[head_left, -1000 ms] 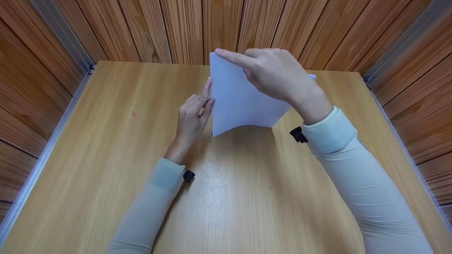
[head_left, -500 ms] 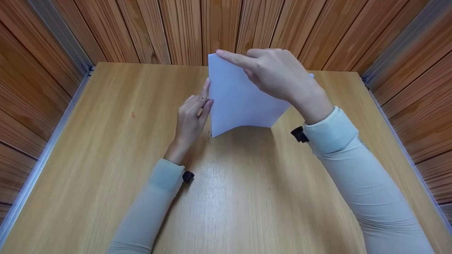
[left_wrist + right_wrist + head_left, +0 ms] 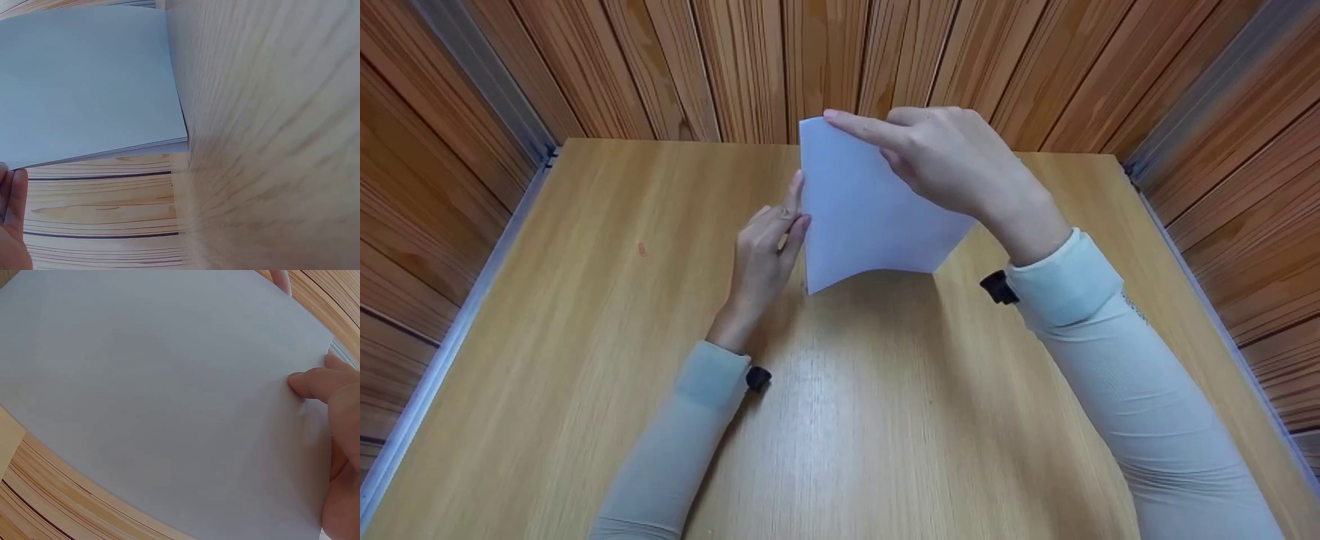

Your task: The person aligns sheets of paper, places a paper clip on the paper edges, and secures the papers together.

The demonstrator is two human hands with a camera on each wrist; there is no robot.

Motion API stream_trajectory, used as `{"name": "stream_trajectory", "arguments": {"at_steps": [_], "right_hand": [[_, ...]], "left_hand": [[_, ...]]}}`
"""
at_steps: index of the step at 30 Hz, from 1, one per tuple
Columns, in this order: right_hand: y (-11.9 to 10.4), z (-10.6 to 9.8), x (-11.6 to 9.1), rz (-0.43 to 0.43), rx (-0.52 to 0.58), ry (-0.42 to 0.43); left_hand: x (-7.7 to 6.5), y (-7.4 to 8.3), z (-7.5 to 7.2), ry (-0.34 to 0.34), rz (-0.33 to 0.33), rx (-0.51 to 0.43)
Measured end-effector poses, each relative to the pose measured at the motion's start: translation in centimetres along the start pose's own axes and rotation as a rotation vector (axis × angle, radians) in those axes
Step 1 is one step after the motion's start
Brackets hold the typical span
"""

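A stack of white paper sheets (image 3: 877, 217) stands on edge on the table, bowed along its bottom. Its layered edges show in the left wrist view. My right hand (image 3: 952, 154) grips it from above, index finger stretched along the top edge towards the far left corner. In the right wrist view, the thumb of the right hand (image 3: 332, 394) presses the broad face of the paper (image 3: 157, 394), and the other fingers are partly hidden behind it. My left hand (image 3: 765, 244) touches the left edge with its fingertips, index finger pointing up along it.
The wooden table (image 3: 840, 420) lies under both hands, with a small reddish mark (image 3: 642, 249) to the left. Wood-plank walls (image 3: 750, 67) rise behind and at both sides. Black wrist cameras (image 3: 759, 379) sit at the sleeve cuffs.
Both hands keep their places on the paper stack. The stack's top left corner shows slightly lower and further left, along with a small shift of the whole head view.
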State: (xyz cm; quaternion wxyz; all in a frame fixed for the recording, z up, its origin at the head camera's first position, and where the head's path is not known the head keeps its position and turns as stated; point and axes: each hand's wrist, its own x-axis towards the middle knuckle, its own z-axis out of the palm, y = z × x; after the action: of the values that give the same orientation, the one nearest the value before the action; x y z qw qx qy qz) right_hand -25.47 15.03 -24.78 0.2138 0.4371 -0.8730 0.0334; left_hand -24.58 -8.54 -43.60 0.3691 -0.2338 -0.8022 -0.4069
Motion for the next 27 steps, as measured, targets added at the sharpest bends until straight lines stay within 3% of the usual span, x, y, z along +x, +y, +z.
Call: {"name": "stream_trajectory", "arguments": {"at_steps": [18,27], "right_hand": [[-0.05,-0.05,-0.10,0.013,0.020,-0.012],[0.00,0.16,-0.34,0.010,-0.001,-0.010]], "left_hand": [[-0.06,-0.24,-0.05,0.027,0.012,-0.025],[-0.13,-0.13,0.06,0.004,-0.006,-0.020]]}}
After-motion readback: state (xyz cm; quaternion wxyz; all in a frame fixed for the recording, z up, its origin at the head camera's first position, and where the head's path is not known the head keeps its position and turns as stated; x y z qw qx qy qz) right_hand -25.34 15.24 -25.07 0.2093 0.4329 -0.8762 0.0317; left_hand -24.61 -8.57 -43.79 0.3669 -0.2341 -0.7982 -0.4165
